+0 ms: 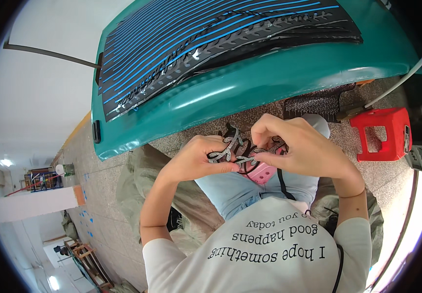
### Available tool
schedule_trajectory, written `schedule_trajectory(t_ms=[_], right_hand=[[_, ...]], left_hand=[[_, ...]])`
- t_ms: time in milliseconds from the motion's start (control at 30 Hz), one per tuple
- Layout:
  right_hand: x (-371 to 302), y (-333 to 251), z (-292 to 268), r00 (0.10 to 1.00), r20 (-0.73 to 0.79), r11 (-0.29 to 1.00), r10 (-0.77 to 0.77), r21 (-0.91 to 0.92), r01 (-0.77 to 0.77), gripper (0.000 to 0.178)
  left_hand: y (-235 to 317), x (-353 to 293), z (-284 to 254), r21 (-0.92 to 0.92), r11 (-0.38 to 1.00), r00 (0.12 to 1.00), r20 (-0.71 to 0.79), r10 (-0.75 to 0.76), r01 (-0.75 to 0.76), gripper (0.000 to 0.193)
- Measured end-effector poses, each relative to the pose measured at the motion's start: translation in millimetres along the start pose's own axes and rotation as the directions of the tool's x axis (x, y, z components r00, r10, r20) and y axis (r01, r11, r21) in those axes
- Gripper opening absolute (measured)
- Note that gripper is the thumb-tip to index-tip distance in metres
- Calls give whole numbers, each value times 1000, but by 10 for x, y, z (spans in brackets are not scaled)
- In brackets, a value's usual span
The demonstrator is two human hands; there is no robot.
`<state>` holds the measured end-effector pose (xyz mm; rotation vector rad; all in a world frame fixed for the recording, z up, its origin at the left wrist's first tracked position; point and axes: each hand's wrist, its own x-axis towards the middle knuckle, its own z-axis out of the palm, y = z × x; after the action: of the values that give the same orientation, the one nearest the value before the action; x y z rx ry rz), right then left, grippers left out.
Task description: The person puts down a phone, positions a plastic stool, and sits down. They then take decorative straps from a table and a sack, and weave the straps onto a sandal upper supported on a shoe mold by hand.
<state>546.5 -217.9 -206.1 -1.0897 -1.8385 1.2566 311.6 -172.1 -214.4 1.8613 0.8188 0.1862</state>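
Note:
Between my hands is a tangle of black strips with glittery silver, leaf-shaped trim (231,146). My left hand (196,157) pinches the left part of it between thumb and fingers. Thumb and bent fingers of my right hand (291,146) are closed on the right part of the same trim. Just beneath the strips a pink, box-like thing with small round holes (261,174) rests on my lap, partly covered by the trim and my hands. A black strap (283,183) hangs from it toward my waist.
Ahead stands a teal-covered table (211,97) with a rounded edge. On it lies a black sheet with blue lines (172,44) and a row of black leaf-shaped strips. A red plastic stool (384,134) is at the right. Grey-green cloth (142,180) spreads around my legs.

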Motion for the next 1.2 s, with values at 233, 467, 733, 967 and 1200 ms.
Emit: schedule_trajectory(t_ms=[233, 467, 733, 967, 1200], right_hand=[[40, -3, -37, 999, -24, 999, -43, 16, 44, 25], [125, 20, -1, 994, 12, 993, -106, 58, 105, 22], [159, 105, 39, 986, 76, 987, -146, 78, 140, 24], [174, 152, 103, 983, 136, 993, -120, 23, 118, 30], [194, 160, 157, 978, 87, 982, -187, -16, 189, 38]], left_hand=[[58, -85, 8, 117, 970, 975, -38, 219, -214, 22], [29, -130, 8, 54, 947, 947, -26, 319, -317, 21], [-14, -133, 27, 4, 936, 936, -2, 351, -351, 20], [-65, -134, 19, -48, 963, 965, -12, 263, -264, 18], [-146, -127, -8, -74, 978, 980, 18, 196, -194, 17]])
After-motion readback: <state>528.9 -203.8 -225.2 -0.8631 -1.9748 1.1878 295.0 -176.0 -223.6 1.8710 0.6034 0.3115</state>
